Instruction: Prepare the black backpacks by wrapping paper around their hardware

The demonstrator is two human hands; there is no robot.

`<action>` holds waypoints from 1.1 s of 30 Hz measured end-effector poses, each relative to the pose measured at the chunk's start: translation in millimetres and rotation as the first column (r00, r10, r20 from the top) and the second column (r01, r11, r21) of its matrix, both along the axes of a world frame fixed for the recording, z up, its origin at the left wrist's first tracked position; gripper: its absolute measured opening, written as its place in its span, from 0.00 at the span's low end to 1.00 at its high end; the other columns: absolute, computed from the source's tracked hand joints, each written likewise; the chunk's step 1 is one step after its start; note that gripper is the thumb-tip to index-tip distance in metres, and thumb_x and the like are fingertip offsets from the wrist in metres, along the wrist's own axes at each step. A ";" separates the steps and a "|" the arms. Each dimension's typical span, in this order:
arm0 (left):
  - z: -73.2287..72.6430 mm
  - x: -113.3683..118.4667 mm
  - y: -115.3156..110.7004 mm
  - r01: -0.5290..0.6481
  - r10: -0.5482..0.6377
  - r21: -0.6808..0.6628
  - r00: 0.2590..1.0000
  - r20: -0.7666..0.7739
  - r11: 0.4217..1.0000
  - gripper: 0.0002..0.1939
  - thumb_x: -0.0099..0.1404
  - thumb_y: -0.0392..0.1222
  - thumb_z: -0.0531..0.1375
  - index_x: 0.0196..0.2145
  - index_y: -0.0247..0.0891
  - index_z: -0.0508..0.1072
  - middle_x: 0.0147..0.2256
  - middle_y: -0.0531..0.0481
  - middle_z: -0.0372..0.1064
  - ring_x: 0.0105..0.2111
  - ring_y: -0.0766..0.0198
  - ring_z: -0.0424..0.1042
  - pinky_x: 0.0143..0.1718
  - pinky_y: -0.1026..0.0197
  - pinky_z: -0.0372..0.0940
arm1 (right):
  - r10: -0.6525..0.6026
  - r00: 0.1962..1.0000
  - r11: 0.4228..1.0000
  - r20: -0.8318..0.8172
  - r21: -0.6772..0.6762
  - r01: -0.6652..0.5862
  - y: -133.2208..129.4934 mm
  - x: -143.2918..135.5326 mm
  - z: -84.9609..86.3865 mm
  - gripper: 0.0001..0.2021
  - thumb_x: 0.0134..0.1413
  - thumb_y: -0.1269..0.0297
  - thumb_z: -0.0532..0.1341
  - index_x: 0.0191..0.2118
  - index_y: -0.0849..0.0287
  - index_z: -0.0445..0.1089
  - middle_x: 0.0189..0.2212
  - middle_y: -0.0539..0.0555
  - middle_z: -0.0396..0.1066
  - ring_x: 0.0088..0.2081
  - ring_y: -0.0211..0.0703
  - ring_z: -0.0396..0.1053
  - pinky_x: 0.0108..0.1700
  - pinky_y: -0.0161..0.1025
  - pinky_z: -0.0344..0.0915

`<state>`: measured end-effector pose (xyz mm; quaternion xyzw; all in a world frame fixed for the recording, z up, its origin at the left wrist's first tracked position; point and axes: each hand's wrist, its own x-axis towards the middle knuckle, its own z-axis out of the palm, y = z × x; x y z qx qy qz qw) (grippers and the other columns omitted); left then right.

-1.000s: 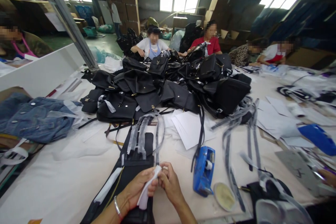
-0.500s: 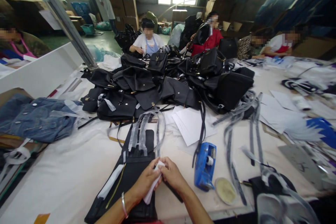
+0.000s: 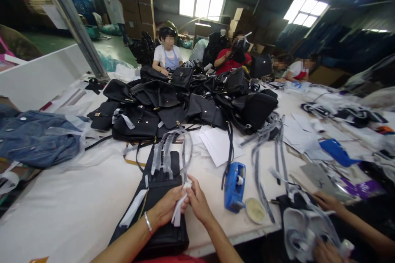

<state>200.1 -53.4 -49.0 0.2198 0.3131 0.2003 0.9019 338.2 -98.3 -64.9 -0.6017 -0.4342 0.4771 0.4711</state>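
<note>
White table (image 3: 61,213) fills the lower frame; at bottom centre the left hand (image 3: 168,209) and right hand (image 3: 197,203) pinch a white strip (image 3: 178,213) between closed fingertips, over a black bag (image 3: 160,213); the strip looks mid-wrap, so the next move likely needs a firm grip and a turn; right of them sits a blue dispenser (image 3: 234,187); beyond, a bag pile (image 3: 185,102). Against the earlier frame, a co-worker's hands (image 3: 324,201) now show at lower right.

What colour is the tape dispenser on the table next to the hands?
Blue, seen in the head view: the tape dispenser sits just right of the right hand.
</note>
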 end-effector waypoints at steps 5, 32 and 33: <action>-6.6 -3.9 0.2 -0.065 0.065 0.010 0.998 -0.002 0.998 0.15 0.58 0.49 0.65 0.34 0.34 0.70 0.25 0.52 0.67 0.20 0.72 0.62 0.23 0.68 0.59 | -0.082 0.995 0.996 -0.052 -0.028 0.081 -27.0 -6.4 4.5 0.33 0.59 0.50 0.56 0.66 0.51 0.45 0.59 0.60 0.59 0.49 0.46 0.68 0.50 0.45 0.66; 21.9 -17.6 -42.3 -0.200 0.212 0.108 0.970 -0.115 0.974 0.18 0.61 0.51 0.61 0.40 0.32 0.76 0.36 0.41 0.76 0.36 0.57 0.74 0.39 0.59 0.65 | -0.259 0.925 0.952 0.280 -0.087 0.293 -51.4 -60.6 14.2 0.11 0.60 0.56 0.55 0.44 0.51 0.69 0.41 0.54 0.72 0.40 0.45 0.71 0.42 0.41 0.68; 21.1 -16.6 -42.7 -0.201 0.216 0.115 0.968 -0.131 0.973 0.18 0.61 0.51 0.61 0.40 0.32 0.76 0.36 0.41 0.76 0.36 0.57 0.74 0.39 0.59 0.65 | -0.251 0.918 0.955 0.307 -0.077 0.287 -51.2 -61.9 15.8 0.11 0.60 0.57 0.55 0.44 0.53 0.69 0.39 0.54 0.73 0.40 0.47 0.71 0.42 0.42 0.68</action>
